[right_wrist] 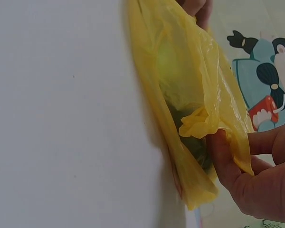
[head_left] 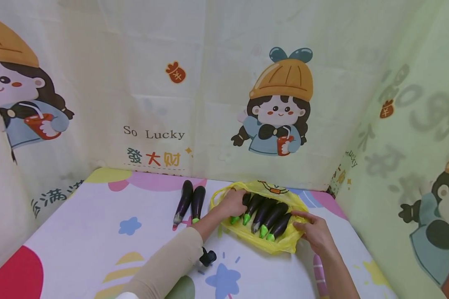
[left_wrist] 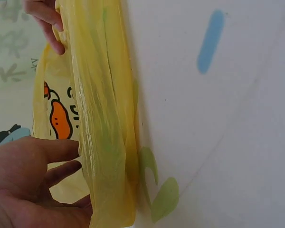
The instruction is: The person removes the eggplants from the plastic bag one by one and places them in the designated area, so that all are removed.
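Observation:
A yellow plastic bag lies with its mouth spread open, holding several dark purple eggplants with green stem ends. My left hand reaches into its left side, fingers over the leftmost eggplant. In the left wrist view, the left hand's fingers look spread and fairly straight, their tips partly hidden behind the bag wall. At the bag's right edge, my right hand pinches the plastic; in the right wrist view its fingers hold the bunched rim.
Left of the bag, two more eggplants lie side by side on the patterned tablecloth. A small black device shows beside the left forearm. Printed cloth hangings enclose the table at the back and sides.

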Demonstrator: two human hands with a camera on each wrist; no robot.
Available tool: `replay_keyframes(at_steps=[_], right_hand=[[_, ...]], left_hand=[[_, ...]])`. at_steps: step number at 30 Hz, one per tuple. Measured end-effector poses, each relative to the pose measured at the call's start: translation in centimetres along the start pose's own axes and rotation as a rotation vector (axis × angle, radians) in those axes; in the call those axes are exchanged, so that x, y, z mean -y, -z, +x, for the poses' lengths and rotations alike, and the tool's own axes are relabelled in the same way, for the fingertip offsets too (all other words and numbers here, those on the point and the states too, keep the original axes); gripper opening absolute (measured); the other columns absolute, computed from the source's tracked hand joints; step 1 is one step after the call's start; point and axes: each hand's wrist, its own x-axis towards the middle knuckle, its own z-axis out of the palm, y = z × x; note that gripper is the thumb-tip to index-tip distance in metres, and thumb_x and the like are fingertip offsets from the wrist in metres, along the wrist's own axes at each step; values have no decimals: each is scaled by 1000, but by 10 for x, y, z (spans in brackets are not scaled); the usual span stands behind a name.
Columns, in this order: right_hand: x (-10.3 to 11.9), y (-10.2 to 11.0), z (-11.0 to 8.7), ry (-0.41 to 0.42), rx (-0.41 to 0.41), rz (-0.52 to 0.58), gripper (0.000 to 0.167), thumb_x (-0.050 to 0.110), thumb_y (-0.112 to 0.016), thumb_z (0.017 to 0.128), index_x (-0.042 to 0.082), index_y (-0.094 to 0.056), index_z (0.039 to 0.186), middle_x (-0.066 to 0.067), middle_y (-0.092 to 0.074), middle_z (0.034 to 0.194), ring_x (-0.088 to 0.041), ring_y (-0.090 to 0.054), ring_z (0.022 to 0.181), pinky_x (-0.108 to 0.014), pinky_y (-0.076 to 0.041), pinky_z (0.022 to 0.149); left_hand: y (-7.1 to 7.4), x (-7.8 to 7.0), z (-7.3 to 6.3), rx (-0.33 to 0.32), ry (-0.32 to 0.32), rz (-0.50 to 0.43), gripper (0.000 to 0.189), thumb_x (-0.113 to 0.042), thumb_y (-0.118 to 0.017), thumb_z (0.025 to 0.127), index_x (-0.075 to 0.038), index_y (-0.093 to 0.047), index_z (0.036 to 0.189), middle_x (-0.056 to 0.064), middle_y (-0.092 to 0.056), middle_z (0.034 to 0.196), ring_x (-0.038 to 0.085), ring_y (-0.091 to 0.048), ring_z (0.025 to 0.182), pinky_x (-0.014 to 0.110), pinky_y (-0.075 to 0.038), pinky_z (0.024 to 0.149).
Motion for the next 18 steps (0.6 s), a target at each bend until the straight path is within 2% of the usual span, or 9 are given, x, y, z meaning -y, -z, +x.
replay_keyframes(at_steps=[4, 6, 8, 13, 15, 17, 18], right_hand=[[1, 0, -1, -4, -2, 9, 46, 3, -61, 101, -5, -55, 145, -26, -41, 154, -12, -63, 85, -26, -57, 75], [1, 0, -1, -3, -3, 7, 46, 4, -61, 101, -5, -55, 145, -26, -41, 154, -12, -63, 86, -26, -58, 75], [1, -1, -1, -2, -6, 5, 46, 4, -61, 101, -5, -56, 145, -26, -40, 154, -12, -63, 86, -25, -58, 76], [2, -1, -1, -5, -9, 2, 45, 3, -61, 100, -4, -56, 145, -26, -39, 154, -13, -63, 87, -25, -58, 76], [2, -1, -1, -8, -9, 2, 45, 3, -61, 100, -4, -56, 145, -25, -39, 154, -13, -63, 87, -24, -58, 76], [1, -1, -1, -9, -7, 2, 45, 3, -61, 101, -4, -56, 145, -26, -39, 154, -13, -63, 88, -24, -58, 76], [1, 0, -1, -9, -6, 2, 45, 4, -61, 101, -4, -56, 145, -26, -39, 155, -13, -63, 88, -24, -58, 76]], left_hand=[[-2, 0, 0, 8, 12, 5, 59, -7, -66, 93, -11, -54, 151, 10, -59, 150, 35, -47, 139, 44, -45, 109], [-3, 0, 0, 9, 7, 7, 59, -6, -66, 93, -12, -54, 151, 10, -59, 150, 35, -48, 138, 44, -45, 109], [-3, -1, -1, 11, 2, 4, 60, -5, -66, 92, -12, -55, 151, 10, -60, 149, 35, -50, 136, 43, -46, 107], [-2, 0, 0, 8, -7, 4, 60, -6, -67, 90, -12, -56, 149, 12, -63, 145, 32, -57, 115, 38, -51, 92], [-2, 1, 0, 4, -11, 5, 59, -7, -68, 90, -13, -57, 148, 12, -64, 143, 30, -58, 111, 38, -52, 89], [-2, 1, 0, -1, -12, 6, 59, -9, -70, 90, -14, -58, 147, 13, -64, 143, 29, -57, 114, 37, -52, 91], [-2, 2, 0, -1, -13, -3, 59, -8, -70, 90, -14, -58, 147, 14, -64, 142, 28, -57, 111, 36, -52, 86]])
